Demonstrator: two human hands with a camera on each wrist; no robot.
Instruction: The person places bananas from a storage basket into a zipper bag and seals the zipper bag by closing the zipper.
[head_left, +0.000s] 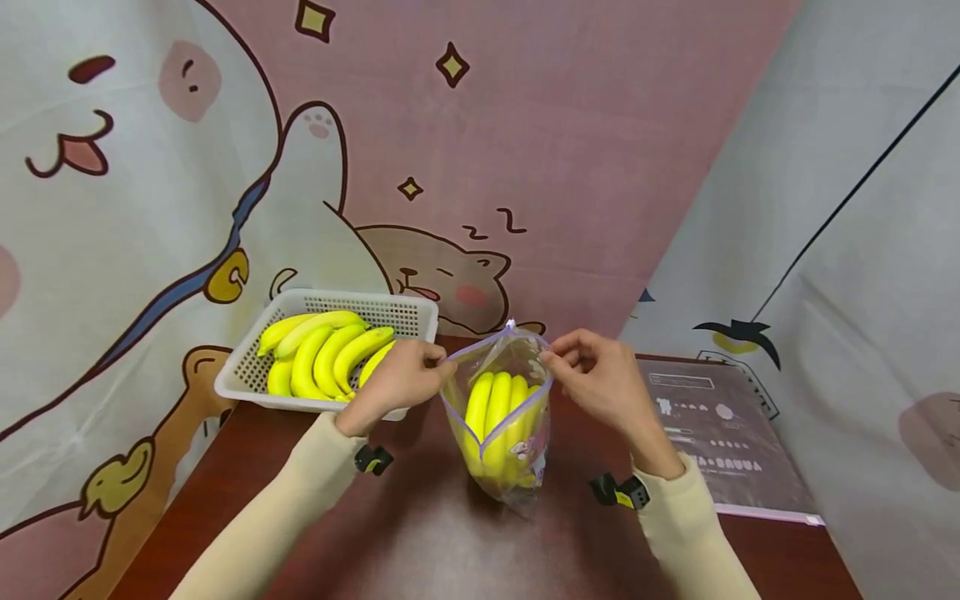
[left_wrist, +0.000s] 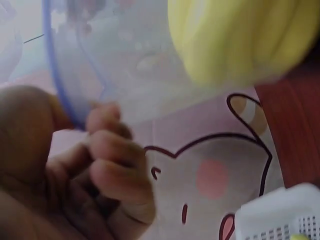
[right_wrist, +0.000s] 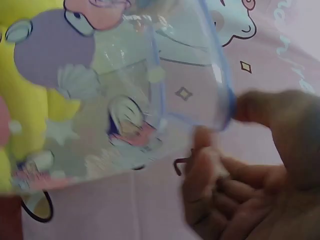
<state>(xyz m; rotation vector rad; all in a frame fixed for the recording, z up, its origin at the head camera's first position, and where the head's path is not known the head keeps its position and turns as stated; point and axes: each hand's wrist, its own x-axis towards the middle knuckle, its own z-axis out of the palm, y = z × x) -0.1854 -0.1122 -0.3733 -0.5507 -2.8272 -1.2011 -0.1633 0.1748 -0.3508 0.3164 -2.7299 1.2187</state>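
A clear zip bag (head_left: 542, 450) with a purple zip edge and cartoon prints stands with its mouth spread wide in the head view. Inside it is a bunch of yellow bananas (head_left: 497, 408), tips upward. My left hand (head_left: 408, 372) pinches the left side of the bag's rim between thumb and fingers. On the opposite side, my right hand (head_left: 600, 375) pinches the rim in the same way. The left wrist view shows the bananas (left_wrist: 240, 40) through the film, beyond the curled fingers. Printed shells and a cartoon figure cover the bag wall (right_wrist: 130, 125) in the right wrist view.
A white perforated basket (head_left: 240, 385) holding more bananas (head_left: 322, 358) stands at the left on the dark red table (head_left: 420, 533). Flat on the right side lies another printed zip bag (head_left: 720, 442). Cartoon-printed cloth (head_left: 585, 167) hangs behind and at both sides.
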